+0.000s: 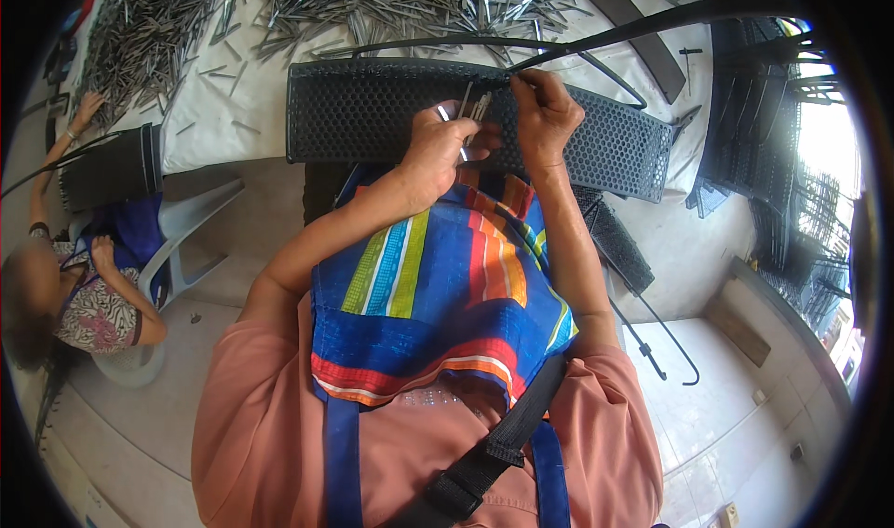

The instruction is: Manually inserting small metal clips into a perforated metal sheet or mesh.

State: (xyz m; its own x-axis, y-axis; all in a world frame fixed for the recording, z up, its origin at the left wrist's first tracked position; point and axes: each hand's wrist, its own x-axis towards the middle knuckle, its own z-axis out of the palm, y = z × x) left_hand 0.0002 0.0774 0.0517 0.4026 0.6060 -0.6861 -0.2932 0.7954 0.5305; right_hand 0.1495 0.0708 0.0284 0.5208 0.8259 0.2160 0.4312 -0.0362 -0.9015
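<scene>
A long black perforated panel lies across in front of me, one end at the table edge's right side. My left hand is closed around a small bunch of thin metal strips, held over the panel's middle. Just right of it, my right hand pinches at the panel's upper edge, beside a black rod that slants away to the right. What lies between those fingertips is too small or hidden to name. A striped blue cloth apron covers my lap below the panel.
Loose metal strips are heaped along the far side of the white-covered table. A dark flat bar lies at the far right. Black mesh racks stand at right. On the left, another person sits on a pale plastic chair, reaching toward the heap.
</scene>
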